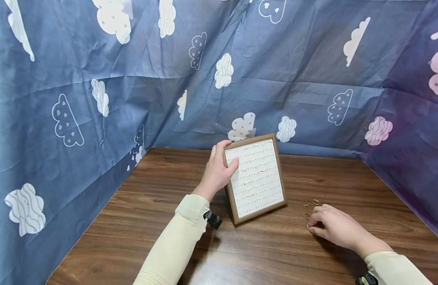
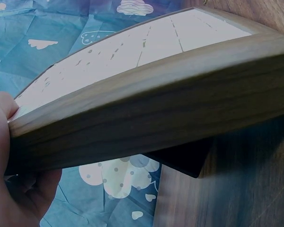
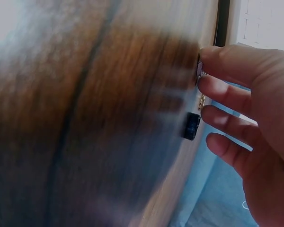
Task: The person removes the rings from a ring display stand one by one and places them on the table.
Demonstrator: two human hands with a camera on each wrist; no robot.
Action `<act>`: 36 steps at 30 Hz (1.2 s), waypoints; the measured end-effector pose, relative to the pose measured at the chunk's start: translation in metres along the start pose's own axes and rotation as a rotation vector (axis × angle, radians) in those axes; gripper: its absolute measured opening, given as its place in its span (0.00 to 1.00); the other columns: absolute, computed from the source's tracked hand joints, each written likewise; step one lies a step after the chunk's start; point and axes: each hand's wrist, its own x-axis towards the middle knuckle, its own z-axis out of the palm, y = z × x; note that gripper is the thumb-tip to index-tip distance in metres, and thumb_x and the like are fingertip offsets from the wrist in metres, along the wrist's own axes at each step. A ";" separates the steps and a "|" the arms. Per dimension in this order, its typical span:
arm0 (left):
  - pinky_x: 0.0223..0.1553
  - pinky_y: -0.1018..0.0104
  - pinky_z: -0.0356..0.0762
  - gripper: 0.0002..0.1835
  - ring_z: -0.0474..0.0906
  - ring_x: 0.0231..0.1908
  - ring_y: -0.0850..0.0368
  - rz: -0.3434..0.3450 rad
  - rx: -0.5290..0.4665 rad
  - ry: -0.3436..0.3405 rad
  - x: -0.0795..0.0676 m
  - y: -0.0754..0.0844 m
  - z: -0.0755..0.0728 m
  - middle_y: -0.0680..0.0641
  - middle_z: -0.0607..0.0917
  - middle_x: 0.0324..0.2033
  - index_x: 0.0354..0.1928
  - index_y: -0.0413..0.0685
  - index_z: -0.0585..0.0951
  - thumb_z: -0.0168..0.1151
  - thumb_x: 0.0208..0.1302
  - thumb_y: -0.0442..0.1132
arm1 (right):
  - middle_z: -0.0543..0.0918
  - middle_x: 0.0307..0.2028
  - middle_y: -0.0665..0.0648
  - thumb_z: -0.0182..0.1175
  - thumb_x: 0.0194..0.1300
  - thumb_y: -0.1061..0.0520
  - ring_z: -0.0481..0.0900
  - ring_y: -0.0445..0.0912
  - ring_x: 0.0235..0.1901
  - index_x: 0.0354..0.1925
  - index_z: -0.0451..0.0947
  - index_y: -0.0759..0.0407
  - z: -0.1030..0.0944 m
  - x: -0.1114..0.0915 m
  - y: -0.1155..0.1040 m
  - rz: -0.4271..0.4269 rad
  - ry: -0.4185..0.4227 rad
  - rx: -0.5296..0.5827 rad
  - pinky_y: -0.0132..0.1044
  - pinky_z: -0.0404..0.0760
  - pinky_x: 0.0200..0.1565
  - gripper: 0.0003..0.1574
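A wooden-framed ring display (image 1: 281,178) leans back on the table, its white slotted pad (image 1: 256,186) facing me with several small rings in the slots. My left hand (image 1: 219,170) grips its upper left corner, thumb on the front and fingers behind. At the right, my right hand (image 1: 336,225) is down at the tabletop. Its thumb and index finger pinch a ring (image 3: 200,67), mostly covered by the fingertips. Just beyond the hand lie more gold rings (image 1: 315,202). A dark ring (image 3: 192,126) stands near the other fingertips in the right wrist view.
The brown wood-grain table (image 1: 140,221) runs back to a blue cloud-print curtain (image 1: 126,99) on the left, back and right. Behind the display, a black support (image 2: 184,161) props it in the left wrist view. Both wrists wear black straps.
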 end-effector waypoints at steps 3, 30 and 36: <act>0.62 0.42 0.79 0.33 0.80 0.57 0.41 0.001 0.001 0.000 0.000 0.001 -0.001 0.42 0.73 0.69 0.78 0.58 0.65 0.64 0.75 0.47 | 0.75 0.31 0.31 0.80 0.57 0.54 0.73 0.32 0.36 0.28 0.82 0.33 0.000 0.001 0.000 -0.005 0.001 0.004 0.39 0.78 0.38 0.17; 0.60 0.41 0.80 0.32 0.82 0.54 0.40 -0.008 0.009 0.009 -0.002 0.000 -0.004 0.43 0.73 0.68 0.77 0.58 0.65 0.63 0.76 0.48 | 0.83 0.39 0.40 0.72 0.69 0.56 0.81 0.38 0.41 0.41 0.85 0.44 -0.022 0.075 -0.043 0.002 0.111 0.023 0.46 0.83 0.46 0.07; 0.62 0.42 0.80 0.33 0.81 0.55 0.40 -0.008 -0.011 -0.007 -0.001 0.002 -0.001 0.43 0.72 0.70 0.78 0.59 0.65 0.63 0.76 0.48 | 0.87 0.42 0.46 0.70 0.71 0.57 0.84 0.42 0.42 0.46 0.85 0.49 -0.023 0.088 -0.053 0.030 0.119 0.059 0.48 0.84 0.48 0.07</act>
